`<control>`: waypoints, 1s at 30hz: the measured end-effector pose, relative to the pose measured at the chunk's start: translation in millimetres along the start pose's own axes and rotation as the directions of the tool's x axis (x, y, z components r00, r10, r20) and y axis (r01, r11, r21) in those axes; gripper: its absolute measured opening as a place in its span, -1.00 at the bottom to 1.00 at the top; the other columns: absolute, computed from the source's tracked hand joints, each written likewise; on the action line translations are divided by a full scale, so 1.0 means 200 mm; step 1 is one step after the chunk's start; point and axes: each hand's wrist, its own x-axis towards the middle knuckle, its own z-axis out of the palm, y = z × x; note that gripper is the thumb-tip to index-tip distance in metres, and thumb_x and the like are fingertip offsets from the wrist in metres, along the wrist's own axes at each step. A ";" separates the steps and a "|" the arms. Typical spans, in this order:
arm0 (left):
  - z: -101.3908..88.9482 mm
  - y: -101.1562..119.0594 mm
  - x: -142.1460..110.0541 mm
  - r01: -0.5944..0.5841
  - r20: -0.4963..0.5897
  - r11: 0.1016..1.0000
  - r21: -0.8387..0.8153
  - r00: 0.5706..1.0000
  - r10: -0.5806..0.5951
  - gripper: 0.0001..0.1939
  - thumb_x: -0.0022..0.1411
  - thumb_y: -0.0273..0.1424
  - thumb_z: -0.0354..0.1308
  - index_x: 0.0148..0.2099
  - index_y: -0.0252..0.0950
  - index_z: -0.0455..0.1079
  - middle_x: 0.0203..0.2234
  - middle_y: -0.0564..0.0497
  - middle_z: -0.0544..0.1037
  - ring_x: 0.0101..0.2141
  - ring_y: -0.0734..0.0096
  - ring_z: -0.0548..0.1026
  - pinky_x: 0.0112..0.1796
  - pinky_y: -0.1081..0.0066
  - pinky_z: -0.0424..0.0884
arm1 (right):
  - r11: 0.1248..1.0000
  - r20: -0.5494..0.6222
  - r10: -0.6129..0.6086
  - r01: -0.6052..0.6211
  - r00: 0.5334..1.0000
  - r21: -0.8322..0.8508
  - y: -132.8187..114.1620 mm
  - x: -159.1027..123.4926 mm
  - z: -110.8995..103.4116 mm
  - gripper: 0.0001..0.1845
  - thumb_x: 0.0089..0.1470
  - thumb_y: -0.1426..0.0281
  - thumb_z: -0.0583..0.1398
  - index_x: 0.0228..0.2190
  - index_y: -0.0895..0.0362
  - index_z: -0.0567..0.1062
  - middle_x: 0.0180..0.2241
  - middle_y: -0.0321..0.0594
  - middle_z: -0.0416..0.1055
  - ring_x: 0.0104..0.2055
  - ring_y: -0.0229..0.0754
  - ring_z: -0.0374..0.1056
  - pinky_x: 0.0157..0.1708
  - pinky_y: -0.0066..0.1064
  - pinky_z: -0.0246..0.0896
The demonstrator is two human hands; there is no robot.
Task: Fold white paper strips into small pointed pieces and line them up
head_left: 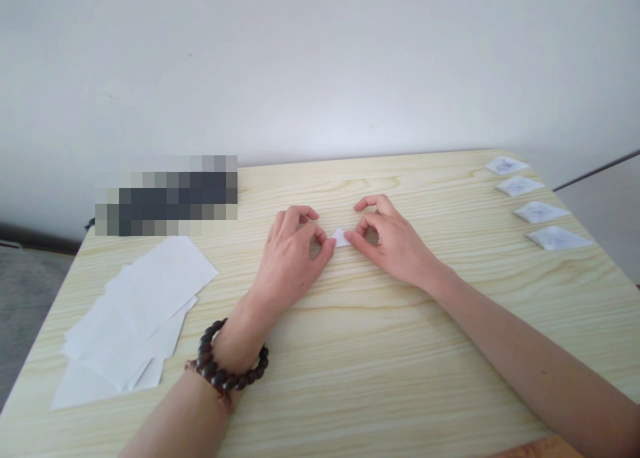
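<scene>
A small folded piece of white paper (341, 236) with a pointed top is held just above or on the table, near its middle. My left hand (295, 251) pinches its left end between thumb and index finger; a dark beaded bracelet (220, 375) circles that wrist. From the other side, my right hand (393, 238) pinches the right end between thumb and index finger, its other fingers curled away. The fingertips cover both ends of the paper, so its full shape is hidden.
Loose white paper sheets (130, 318) lie overlapping on the left of the wooden table (320, 378). Several folded paper boats (543, 211) stand in a column along the right edge. A blurred-out dark object (170, 195) sits at the back left, near the wall (320, 65).
</scene>
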 end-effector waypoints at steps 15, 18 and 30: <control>0.00 0.01 0.01 0.069 0.031 0.997 0.044 0.997 -0.070 -0.90 0.26 -0.38 0.11 -0.25 -0.29 0.43 -0.07 -0.10 0.37 -0.07 0.15 0.32 -0.02 0.12 0.31 | 0.999 0.015 -0.044 0.044 0.999 0.009 0.01 0.00 0.00 -0.84 0.15 0.30 0.19 -0.33 0.10 0.30 -0.09 -0.10 0.25 -0.17 -0.14 0.32 -0.21 -0.28 0.28; 0.00 0.01 0.01 0.067 0.025 0.997 0.042 0.997 -0.068 -0.90 0.26 -0.38 0.12 -0.24 -0.29 0.42 -0.08 -0.09 0.39 -0.06 0.15 0.32 -0.01 0.12 0.30 | 0.998 -0.003 -0.057 0.057 0.998 0.032 0.02 0.00 0.01 -0.81 0.14 0.26 0.20 -0.35 0.08 0.29 -0.15 -0.15 0.27 -0.13 -0.13 0.30 -0.13 -0.26 0.25; 0.00 -0.01 0.02 0.060 0.021 0.998 0.037 0.998 -0.061 -0.90 0.24 -0.35 0.16 -0.24 -0.27 0.43 -0.10 -0.07 0.40 -0.06 0.17 0.32 0.00 0.13 0.30 | 0.999 0.026 0.006 -0.008 1.000 0.053 -0.01 0.03 0.01 -0.79 0.04 0.33 0.27 -0.39 0.10 0.30 -0.22 -0.20 0.25 -0.13 -0.10 0.27 -0.07 -0.22 0.17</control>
